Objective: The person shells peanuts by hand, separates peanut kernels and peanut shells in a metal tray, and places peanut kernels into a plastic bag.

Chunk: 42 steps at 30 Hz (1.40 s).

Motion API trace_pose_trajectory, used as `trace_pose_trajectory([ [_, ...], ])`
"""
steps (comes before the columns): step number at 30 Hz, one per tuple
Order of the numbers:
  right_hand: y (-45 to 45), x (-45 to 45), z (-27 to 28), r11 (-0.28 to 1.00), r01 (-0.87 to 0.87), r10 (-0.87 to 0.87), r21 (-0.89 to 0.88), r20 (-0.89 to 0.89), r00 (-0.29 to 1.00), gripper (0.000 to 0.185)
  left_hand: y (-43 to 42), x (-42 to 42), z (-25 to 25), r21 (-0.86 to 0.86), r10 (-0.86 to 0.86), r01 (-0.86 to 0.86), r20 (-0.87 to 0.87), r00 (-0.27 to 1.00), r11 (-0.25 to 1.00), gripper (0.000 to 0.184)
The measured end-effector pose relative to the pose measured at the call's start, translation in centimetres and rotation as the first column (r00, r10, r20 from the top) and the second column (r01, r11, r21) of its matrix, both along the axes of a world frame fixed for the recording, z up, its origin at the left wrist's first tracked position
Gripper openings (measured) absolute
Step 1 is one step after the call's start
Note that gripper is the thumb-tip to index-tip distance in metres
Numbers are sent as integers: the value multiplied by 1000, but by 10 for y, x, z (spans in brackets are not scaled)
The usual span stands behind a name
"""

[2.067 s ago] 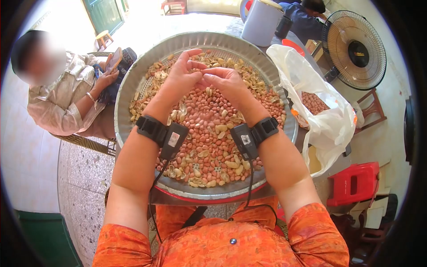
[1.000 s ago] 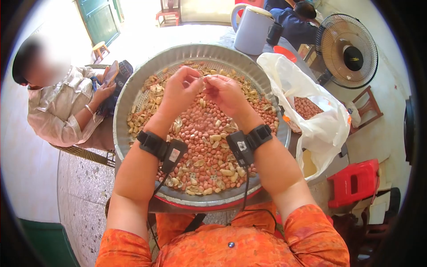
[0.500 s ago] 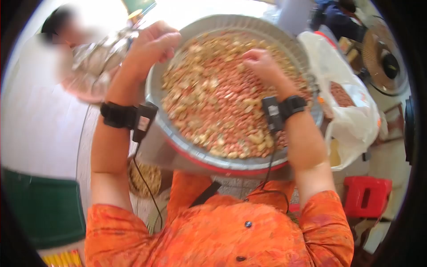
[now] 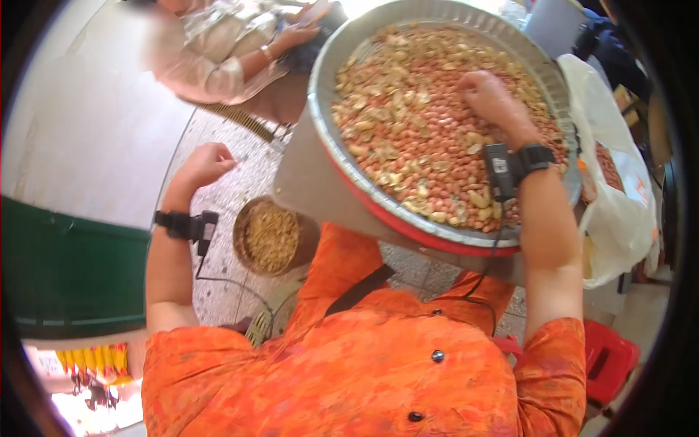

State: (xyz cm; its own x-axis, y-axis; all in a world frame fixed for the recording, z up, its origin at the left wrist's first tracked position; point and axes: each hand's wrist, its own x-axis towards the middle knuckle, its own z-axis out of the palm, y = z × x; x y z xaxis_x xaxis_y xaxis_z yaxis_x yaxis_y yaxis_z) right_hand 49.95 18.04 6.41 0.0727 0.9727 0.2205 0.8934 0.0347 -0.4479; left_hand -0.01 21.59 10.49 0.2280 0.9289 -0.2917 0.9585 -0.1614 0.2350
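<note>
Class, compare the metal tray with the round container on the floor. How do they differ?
Size: the metal tray is wide and shallow; the round container looks much narrower.
Place: the tray is up on the table, while the container stands lower, on the floor.
Contents: the tray holds reddish peanuts mixed with pale shells and pods; the container shows only pale pieces, apparently shells.
Both are round and open-topped.
</note>
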Motion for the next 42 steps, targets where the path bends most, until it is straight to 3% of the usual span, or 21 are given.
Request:
trace_pose_trajectory([
  [2, -6, -5, 9, 999, 43, -43, -16, -3, 999, 15, 1, 35, 29, 255, -126, 90, 132, 983, 963, 18],
  [3, -6, -2, 6, 999, 27, -26, 21, -32, 999, 16, 2, 55, 42, 300, -207, 128, 247, 947, 945, 16],
  [4, -5, 1, 4, 998, 8, -5, 60, -64, 998, 16, 4, 75, 55, 259, -257, 174, 334, 907, 950, 12],
  [7, -6, 6, 7, 990, 61, -44, 126, -128, 991, 18, 7, 143, 80, 325, -437, 331, 346, 830, 886, 13],
  [9, -6, 10, 8, 976, 97, -62, 197, -179, 982, 19, 13, 186, 86, 346, -650, 552, 357, 671, 759, 14],
  [10, -4, 12, 11, 974, 105, -69, 199, -176, 982, 19, 18, 209, 86, 299, -641, 567, 359, 678, 768, 14],
  [12, -2, 16, 16, 975, 208, -169, 80, -345, 923, 20, 27, 253, 86, 157, -591, 578, 361, 721, 801, 17],
  [14, -3, 19, 20, 966, 229, -171, 116, -377, 911, 20, 37, 288, 81, 64, -555, 574, 359, 750, 817, 19],
  [16, -2, 19, 27, 941, 295, -176, 168, -503, 846, 21, 45, 315, 65, -75, -567, 587, 186, 803, 806, 28],
  [18, -7, 20, 35, 933, 322, -203, 159, -508, 837, 22, 43, 332, 44, -106, -630, 628, 13, 776, 771, 35],
  [22, -5, 26, 31, 927, 327, -185, 185, -531, 827, 21, 50, 338, 12, -49, -881, 884, -131, 455, 465, 30],
  [23, -6, 26, 31, 927, 312, -164, 206, -525, 835, 21, 53, 339, 13, -51, -883, 887, -133, 449, 459, 30],
  [25, -10, 26, 34, 944, 287, -159, 160, -542, 825, 20, 60, 341, 17, -136, -805, 841, -402, 437, 524, 21],
  [26, -11, 26, 36, 960, 254, -149, 118, -555, 819, 20, 63, 342, 18, -138, -805, 841, -404, 434, 523, 21],
  [28, -11, 28, 35, 962, 245, -145, 124, -528, 837, 19, 58, 345, 36, 14, -619, 733, -526, 583, 680, 19],
  [30, -8, 32, 33, 962, 239, -144, 133, -497, 855, 18, 49, 356, 39, 101, -632, 763, -498, 594, 638, 18],
  [32, -4, 36, 27, 936, 288, -168, 202, -462, 871, 17, 47, 368, 22, 299, -836, 824, -126, 534, 481, 20],
  [35, -11, 32, 36, 913, 340, -208, 226, -459, 864, 17, 45, 393, -2, 359, -909, 845, 23, 416, 396, 21],
  [36, -11, 32, 36, 910, 346, -214, 227, -457, 863, 17, 39, 400, 0, 361, -912, 847, 24, 410, 390, 21],
  [38, -9, 33, 37, 883, 410, -248, 229, -515, 821, 18, 30, 410, 6, 197, -851, 832, 31, 524, 519, 17],
  [42, -7, 33, 37, 869, 436, -257, 232, -542, 800, 20, 35, 416, -8, 195, -830, 811, 41, 556, 552, 14],
])
